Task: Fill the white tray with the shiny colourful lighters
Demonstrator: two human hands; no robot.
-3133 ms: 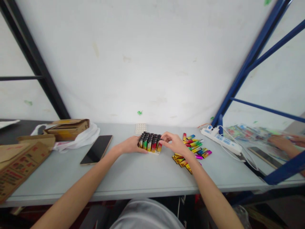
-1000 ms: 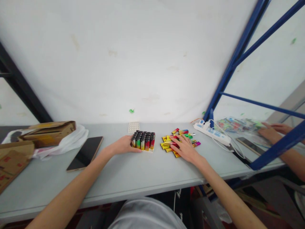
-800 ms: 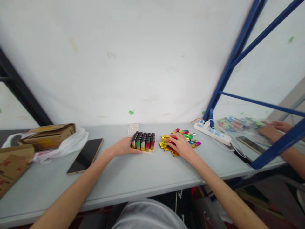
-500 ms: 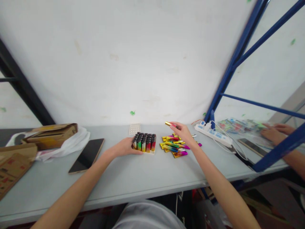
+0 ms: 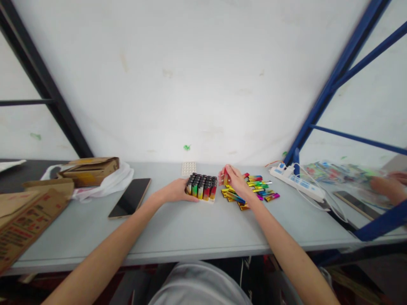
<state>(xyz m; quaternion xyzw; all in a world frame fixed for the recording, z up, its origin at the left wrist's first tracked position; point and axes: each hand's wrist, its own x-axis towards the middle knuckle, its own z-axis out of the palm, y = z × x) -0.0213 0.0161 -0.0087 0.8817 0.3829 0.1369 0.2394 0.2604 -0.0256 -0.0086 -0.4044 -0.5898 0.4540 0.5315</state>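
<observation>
My left hand (image 5: 176, 190) is closed around the left end of the filled tray (image 5: 212, 201), thumb laid along the front of the standing lighters (image 5: 202, 186); my other fingers go round behind them, so I cannot tell exactly how they press. The lighters stand upright in close rows on that white base, black tops up, their bodies shiny red, yellow and green. Just to the right of the filled tray, and apart from it, my right hand (image 5: 237, 180) is raised with the fingertips pinched on a single lighter (image 5: 226, 177), red and gold, held roughly upright; my fingers cover part of it. Right of the filled tray, under and beyond my right wrist, a loose pile of lighters (image 5: 235, 198) lies flat in gold, teal, green and magenta. Behind the filled tray, near the wall, is a pale dimpled tray (image 5: 188, 168). Left of it, past my forearm, lies a dark phone (image 5: 131, 198), and farther left an opened cardboard box (image 5: 92, 171) on a white plastic bag (image 5: 124, 176). Well to its right a white power strip (image 5: 297, 184) runs at a slant, and farthest right of it a co-worker's hand (image 5: 386, 188) shows, blurred.
</observation>
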